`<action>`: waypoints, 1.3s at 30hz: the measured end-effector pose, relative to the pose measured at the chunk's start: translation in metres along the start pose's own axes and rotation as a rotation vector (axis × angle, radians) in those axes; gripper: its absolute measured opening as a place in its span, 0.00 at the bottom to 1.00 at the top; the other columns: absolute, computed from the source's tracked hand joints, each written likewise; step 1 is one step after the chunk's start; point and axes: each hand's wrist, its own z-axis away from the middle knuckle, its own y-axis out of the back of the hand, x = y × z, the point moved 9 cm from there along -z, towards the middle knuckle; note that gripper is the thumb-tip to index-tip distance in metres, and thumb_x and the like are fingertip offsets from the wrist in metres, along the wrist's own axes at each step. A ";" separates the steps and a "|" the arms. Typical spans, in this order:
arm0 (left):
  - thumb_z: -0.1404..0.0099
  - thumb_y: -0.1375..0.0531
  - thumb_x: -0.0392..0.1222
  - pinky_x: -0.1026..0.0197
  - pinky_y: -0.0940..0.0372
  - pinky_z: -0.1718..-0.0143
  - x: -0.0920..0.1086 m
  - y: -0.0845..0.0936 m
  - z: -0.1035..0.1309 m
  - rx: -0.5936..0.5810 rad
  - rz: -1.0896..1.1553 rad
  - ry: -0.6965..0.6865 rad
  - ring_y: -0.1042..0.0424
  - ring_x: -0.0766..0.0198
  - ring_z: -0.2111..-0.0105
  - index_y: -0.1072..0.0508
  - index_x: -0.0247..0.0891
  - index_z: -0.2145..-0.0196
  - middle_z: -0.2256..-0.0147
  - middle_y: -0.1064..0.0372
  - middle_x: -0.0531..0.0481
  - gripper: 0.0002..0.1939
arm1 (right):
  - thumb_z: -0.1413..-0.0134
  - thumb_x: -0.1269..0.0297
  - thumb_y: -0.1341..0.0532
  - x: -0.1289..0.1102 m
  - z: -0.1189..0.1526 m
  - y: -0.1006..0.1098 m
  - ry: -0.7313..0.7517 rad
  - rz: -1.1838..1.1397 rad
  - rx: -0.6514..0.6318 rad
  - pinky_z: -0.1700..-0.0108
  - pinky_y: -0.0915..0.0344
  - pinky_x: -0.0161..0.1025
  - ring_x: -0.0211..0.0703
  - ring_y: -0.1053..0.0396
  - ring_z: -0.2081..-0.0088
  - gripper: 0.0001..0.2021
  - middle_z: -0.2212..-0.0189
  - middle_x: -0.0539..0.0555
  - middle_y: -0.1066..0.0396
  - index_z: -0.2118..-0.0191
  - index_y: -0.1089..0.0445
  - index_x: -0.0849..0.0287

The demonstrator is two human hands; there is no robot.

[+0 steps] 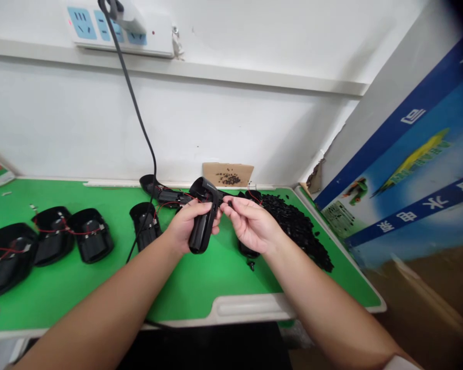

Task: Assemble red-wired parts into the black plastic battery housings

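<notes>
My left hand [189, 221] is wrapped round a black plastic housing [202, 231], held tilted above the green table. Close to its right side, my right hand [252, 221] pinches a small dark piece [230, 204], too small to name for certain. The fingertips of both hands nearly meet at the housing's edge. Behind the left hand lie more black housings with red wires, one of them [172, 197] partly covered. Under my right hand, another black part [249, 250] rests on the table, mostly hidden.
A heap of small black pieces [293, 226] spreads on the right. Tiny dark bits lie on a cardboard piece [228, 174] at the wall. Several wired housings [90, 236] stand left. A black cable [133, 97] hangs from the power strip [154, 36]. A printed box [420, 154] stands right.
</notes>
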 end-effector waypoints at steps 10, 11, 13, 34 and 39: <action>0.51 0.31 0.43 0.66 0.33 0.79 0.007 0.012 0.000 0.096 -0.101 -0.054 0.32 0.68 0.79 0.27 0.29 0.68 0.74 0.29 0.47 0.17 | 0.55 0.69 0.29 0.003 0.002 -0.008 0.000 0.035 -0.066 0.68 0.27 0.23 0.30 0.26 0.73 0.11 0.69 0.51 0.23 0.65 0.26 0.65; 0.51 0.31 0.44 0.66 0.33 0.80 0.008 0.012 0.000 0.099 -0.118 -0.072 0.32 0.68 0.79 0.27 0.29 0.67 0.74 0.29 0.48 0.17 | 0.56 0.68 0.28 0.002 0.003 -0.009 0.009 0.043 -0.062 0.70 0.28 0.23 0.29 0.27 0.74 0.11 0.69 0.50 0.24 0.65 0.26 0.64; 0.51 0.31 0.43 0.65 0.33 0.80 0.009 0.012 0.000 0.114 -0.158 -0.102 0.31 0.67 0.79 0.28 0.31 0.67 0.73 0.29 0.48 0.17 | 0.57 0.67 0.28 0.001 0.005 -0.010 0.030 0.061 -0.054 0.73 0.30 0.22 0.27 0.30 0.76 0.12 0.71 0.49 0.25 0.65 0.26 0.64; 0.48 0.32 0.39 0.63 0.35 0.77 0.003 0.004 0.000 0.092 -0.177 -0.112 0.29 0.63 0.79 0.31 0.33 0.67 0.77 0.28 0.50 0.13 | 0.61 0.62 0.26 -0.005 0.009 -0.006 0.201 0.331 0.098 0.78 0.31 0.28 0.32 0.31 0.82 0.14 0.82 0.49 0.27 0.69 0.26 0.63; 0.48 0.32 0.38 0.63 0.35 0.77 0.002 0.002 0.001 0.095 -0.201 -0.118 0.29 0.64 0.79 0.32 0.34 0.67 0.76 0.29 0.51 0.13 | 0.62 0.62 0.26 -0.006 0.009 -0.003 0.222 0.362 0.122 0.79 0.31 0.28 0.33 0.32 0.82 0.14 0.82 0.49 0.28 0.69 0.27 0.62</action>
